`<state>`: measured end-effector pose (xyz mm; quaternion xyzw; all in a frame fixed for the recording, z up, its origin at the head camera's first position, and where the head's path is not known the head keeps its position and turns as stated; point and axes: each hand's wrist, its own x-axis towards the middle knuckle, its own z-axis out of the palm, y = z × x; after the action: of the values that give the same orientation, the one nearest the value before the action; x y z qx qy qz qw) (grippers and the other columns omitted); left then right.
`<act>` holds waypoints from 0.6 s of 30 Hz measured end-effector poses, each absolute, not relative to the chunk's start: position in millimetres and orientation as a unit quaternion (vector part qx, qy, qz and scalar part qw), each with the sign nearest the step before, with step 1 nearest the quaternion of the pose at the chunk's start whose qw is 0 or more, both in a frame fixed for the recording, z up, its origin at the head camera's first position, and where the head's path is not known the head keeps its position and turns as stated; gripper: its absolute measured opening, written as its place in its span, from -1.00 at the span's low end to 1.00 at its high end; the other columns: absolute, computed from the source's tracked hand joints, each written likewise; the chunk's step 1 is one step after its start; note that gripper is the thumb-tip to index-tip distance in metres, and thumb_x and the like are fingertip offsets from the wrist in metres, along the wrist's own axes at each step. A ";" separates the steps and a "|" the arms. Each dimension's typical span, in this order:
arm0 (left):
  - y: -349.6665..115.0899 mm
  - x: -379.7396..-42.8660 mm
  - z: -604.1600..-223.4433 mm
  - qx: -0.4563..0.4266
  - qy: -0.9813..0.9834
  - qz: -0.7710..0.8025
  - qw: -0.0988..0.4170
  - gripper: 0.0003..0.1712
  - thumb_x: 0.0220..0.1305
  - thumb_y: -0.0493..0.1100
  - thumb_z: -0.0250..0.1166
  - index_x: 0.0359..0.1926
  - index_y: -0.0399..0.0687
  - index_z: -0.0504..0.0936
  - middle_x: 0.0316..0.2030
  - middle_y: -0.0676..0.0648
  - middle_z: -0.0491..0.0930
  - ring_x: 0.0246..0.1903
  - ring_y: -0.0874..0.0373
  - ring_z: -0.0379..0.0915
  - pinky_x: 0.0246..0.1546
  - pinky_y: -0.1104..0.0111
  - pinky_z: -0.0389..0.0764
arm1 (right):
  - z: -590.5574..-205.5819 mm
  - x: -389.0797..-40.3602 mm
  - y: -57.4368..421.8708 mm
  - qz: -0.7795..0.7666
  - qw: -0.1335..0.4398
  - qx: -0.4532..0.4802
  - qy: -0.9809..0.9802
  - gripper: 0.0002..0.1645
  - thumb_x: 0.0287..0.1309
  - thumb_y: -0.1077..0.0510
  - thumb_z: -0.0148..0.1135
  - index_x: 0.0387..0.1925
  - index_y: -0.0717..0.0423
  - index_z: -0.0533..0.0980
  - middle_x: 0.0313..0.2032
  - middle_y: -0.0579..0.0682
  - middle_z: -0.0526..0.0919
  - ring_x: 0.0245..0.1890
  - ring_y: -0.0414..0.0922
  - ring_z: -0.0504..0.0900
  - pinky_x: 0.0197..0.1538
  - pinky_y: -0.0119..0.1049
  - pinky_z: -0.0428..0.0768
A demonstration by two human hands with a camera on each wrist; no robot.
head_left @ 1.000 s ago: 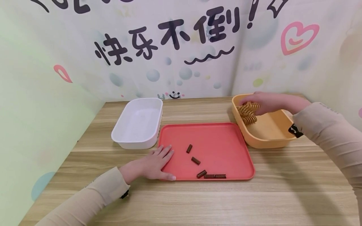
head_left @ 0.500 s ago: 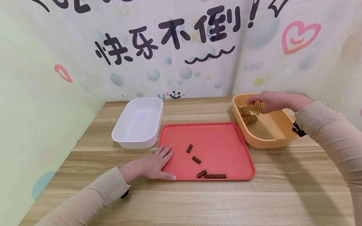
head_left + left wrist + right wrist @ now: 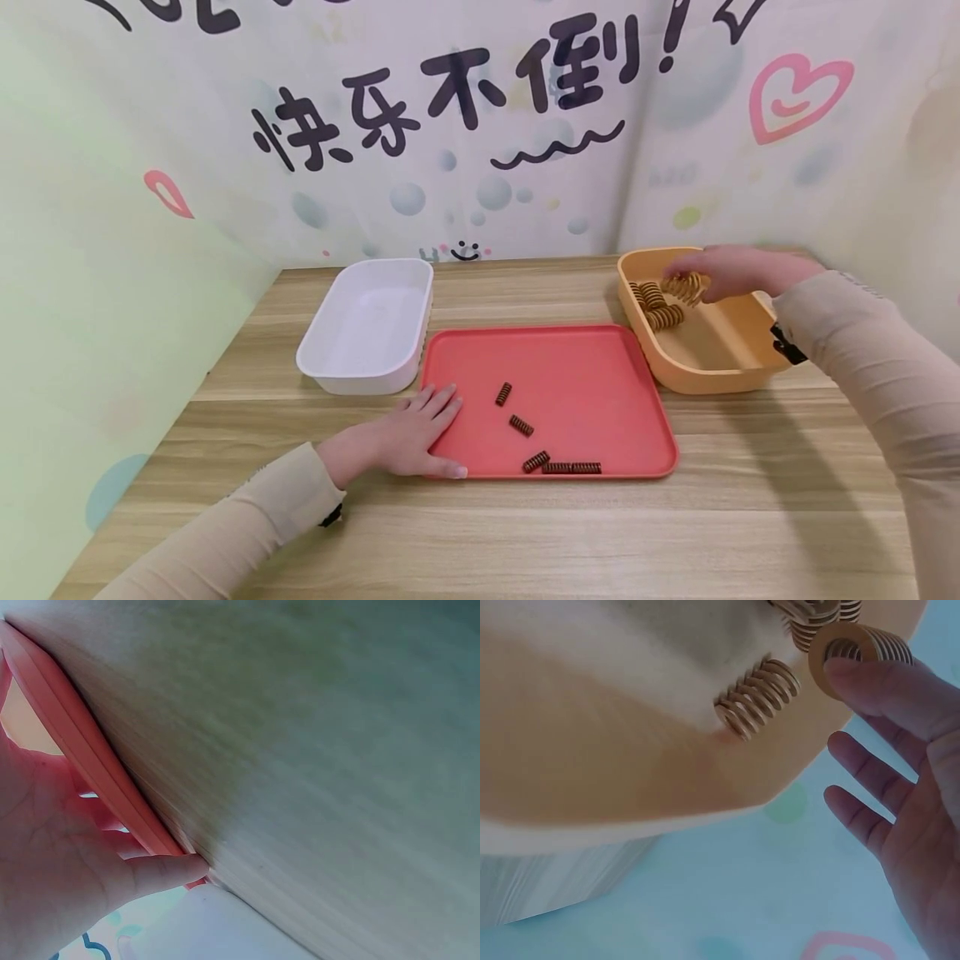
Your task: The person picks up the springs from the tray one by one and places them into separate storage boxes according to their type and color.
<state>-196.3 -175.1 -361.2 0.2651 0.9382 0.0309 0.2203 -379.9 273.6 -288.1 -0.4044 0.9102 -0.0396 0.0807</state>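
My right hand (image 3: 723, 271) is inside the orange bin (image 3: 720, 382). Between thumb and fingers it pinches a large bronze coil spring (image 3: 891, 645), whose flat end ring shows in the right wrist view. Two other fingers of that hand stand apart from the spring. Several more large springs (image 3: 664, 317) lie against the bin's left wall, one of them a lone spring (image 3: 757, 697) beside the others. My left hand (image 3: 416, 429) rests with spread fingers on the left edge of the red tray (image 3: 592, 375); its thumb (image 3: 169, 871) lies along the rim.
Several small dark springs lie on the tray, one near the middle (image 3: 521, 426) and others by the front rim (image 3: 572, 468). A white bin (image 3: 367, 386) stands behind my left hand. The wood table (image 3: 525, 542) meets a printed cloth backdrop (image 3: 540, 200).
My right hand first reaches in among the large springs, then shifts right within the bin, with a spring now visibly apart from the pile. My left hand stays on the tray.
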 end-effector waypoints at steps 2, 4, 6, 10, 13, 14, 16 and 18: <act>-175.3 -196.5 -361.6 0.265 0.938 0.030 0.220 0.10 0.07 0.45 0.04 0.42 -0.11 -0.08 0.43 -0.12 -0.22 0.39 -0.17 -0.38 0.30 -0.04 -0.08 | -290.9 -381.6 274.5 -0.033 0.078 -0.405 0.910 -0.36 -0.34 0.49 0.20 -0.04 0.18 0.46 -0.19 0.10 0.60 -0.31 -0.04 0.52 -0.33 -0.24 0.44; -175.3 -196.5 -361.9 0.264 0.939 0.027 0.220 0.10 0.07 0.45 0.04 0.42 -0.11 -0.08 0.43 -0.11 -0.22 0.39 -0.16 -0.38 0.30 -0.04 -0.08 | -292.9 -382.6 275.3 -0.029 0.074 -0.410 0.909 -0.36 -0.36 0.50 0.19 -0.05 0.17 0.46 -0.22 0.07 0.60 -0.36 -0.07 0.50 -0.36 -0.26 0.44; -175.3 -196.4 -361.9 0.263 0.939 0.026 0.220 0.11 0.06 0.46 0.04 0.42 -0.10 -0.09 0.43 -0.11 -0.23 0.39 -0.15 -0.39 0.30 -0.04 -0.08 | -294.3 -382.7 276.3 -0.030 0.073 -0.414 0.907 -0.37 -0.37 0.51 0.18 -0.07 0.17 0.46 -0.25 0.05 0.60 -0.36 -0.07 0.50 -0.38 -0.26 0.43; -175.5 -195.9 -361.3 0.264 0.938 0.027 0.221 0.11 0.06 0.46 0.04 0.42 -0.11 -0.09 0.43 -0.11 -0.24 0.39 -0.15 -0.39 0.30 -0.05 -0.08 | -296.4 -384.1 277.5 -0.039 0.087 -0.412 0.906 -0.37 -0.37 0.52 0.13 -0.07 0.18 0.45 -0.22 0.09 0.59 -0.27 -0.02 0.52 -0.38 -0.28 0.44; -175.8 -196.1 -360.9 0.267 0.937 0.032 0.223 0.11 0.07 0.45 0.04 0.42 -0.12 -0.09 0.43 -0.12 -0.24 0.39 -0.17 -0.40 0.30 -0.06 -0.08 | -298.4 -386.4 278.0 -0.043 0.098 -0.403 0.909 -0.35 -0.38 0.53 0.11 -0.07 0.16 0.45 -0.21 0.11 0.58 -0.25 -0.01 0.51 -0.38 -0.28 0.43; -175.8 -196.1 -360.6 0.267 0.937 0.033 0.223 0.10 0.07 0.45 0.04 0.42 -0.12 -0.09 0.43 -0.13 -0.23 0.39 -0.17 -0.40 0.29 -0.06 -0.08 | -299.0 -387.2 278.0 -0.041 0.100 -0.402 0.909 -0.35 -0.38 0.53 0.11 -0.07 0.16 0.45 -0.21 0.10 0.58 -0.25 -0.01 0.52 -0.37 -0.27 0.44; -175.7 -196.3 -360.4 0.269 0.937 0.032 0.223 0.10 0.08 0.45 0.03 0.42 -0.13 -0.09 0.43 -0.13 -0.24 0.39 -0.17 -0.40 0.30 -0.06 -0.09 | -300.9 -389.4 278.1 -0.036 0.105 -0.401 0.909 -0.35 -0.39 0.52 0.12 -0.07 0.15 0.45 -0.22 0.09 0.58 -0.23 0.00 0.53 -0.32 -0.22 0.46; -175.4 -196.4 -359.9 0.270 0.936 0.031 0.223 0.10 0.08 0.45 0.03 0.42 -0.13 -0.10 0.43 -0.13 -0.24 0.39 -0.17 -0.40 0.30 -0.05 -0.09 | -302.9 -391.1 277.7 -0.037 0.115 -0.401 0.908 -0.34 -0.40 0.54 0.09 -0.07 0.17 0.44 -0.22 0.08 0.57 -0.20 0.02 0.52 -0.24 -0.16 0.49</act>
<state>-196.4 -175.4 -359.9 0.2696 0.9362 0.0310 0.2233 -391.1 277.7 -302.9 -0.4013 0.9079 -0.0370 0.1152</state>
